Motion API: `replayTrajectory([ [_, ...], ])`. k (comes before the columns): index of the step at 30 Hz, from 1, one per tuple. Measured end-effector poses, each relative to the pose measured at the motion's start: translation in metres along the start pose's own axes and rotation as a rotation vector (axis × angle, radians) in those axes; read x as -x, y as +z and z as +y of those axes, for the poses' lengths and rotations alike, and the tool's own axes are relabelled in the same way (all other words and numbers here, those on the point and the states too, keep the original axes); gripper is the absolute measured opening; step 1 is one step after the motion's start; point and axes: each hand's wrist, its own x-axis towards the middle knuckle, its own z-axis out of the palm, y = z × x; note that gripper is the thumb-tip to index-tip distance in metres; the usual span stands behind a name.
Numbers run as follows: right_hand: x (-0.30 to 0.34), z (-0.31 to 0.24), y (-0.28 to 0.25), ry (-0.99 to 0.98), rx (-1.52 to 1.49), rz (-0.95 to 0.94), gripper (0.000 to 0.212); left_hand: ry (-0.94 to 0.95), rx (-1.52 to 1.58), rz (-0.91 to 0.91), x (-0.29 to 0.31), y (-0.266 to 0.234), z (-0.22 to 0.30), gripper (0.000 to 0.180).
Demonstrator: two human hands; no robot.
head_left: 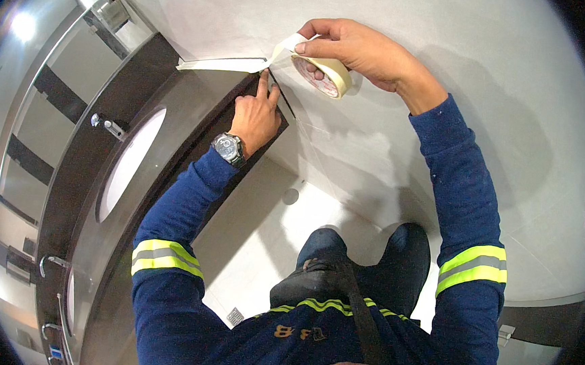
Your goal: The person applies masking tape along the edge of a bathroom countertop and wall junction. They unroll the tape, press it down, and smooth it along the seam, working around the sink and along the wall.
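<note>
1. While the strip of tape (223, 64) is pressed near the corner of the table (194, 89), it is best kept straight and a little tight, so that no wrinkles are made. It should be rubbed flat bit by bit.
2. Nothing is gripped by the left hand (255, 120). Two fingers are stuck out and the rest are curled. One fingertip is put at the strip's end, by the corner.
3. The loose tape (283, 48) is pinched between thumb and finger of the right hand (353, 48). The roll of tape (340, 79) is held up by the wall, with fingertips seen in its hole.
4. The strip is laid along the table's far end, where the wall (216, 14) is met.
5. Farther left, a white sink (131, 164) is set in the table, with a shiny tap (114, 128) beside it. Below, a pale floor (258, 193) can be seen.
</note>
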Motion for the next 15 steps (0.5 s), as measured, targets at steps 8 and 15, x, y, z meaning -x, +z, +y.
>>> replayTrajectory([
  [8,-0.002,0.007,-0.003,-0.005,-0.034,-0.039,0.041,-0.022,-0.228,-0.206,-0.003,-0.011,0.005,0.092],
  [15,-0.002,0.003,-0.006,0.009,-0.105,-0.088,0.042,0.059,-0.670,-0.283,0.003,0.019,0.023,0.106],
])
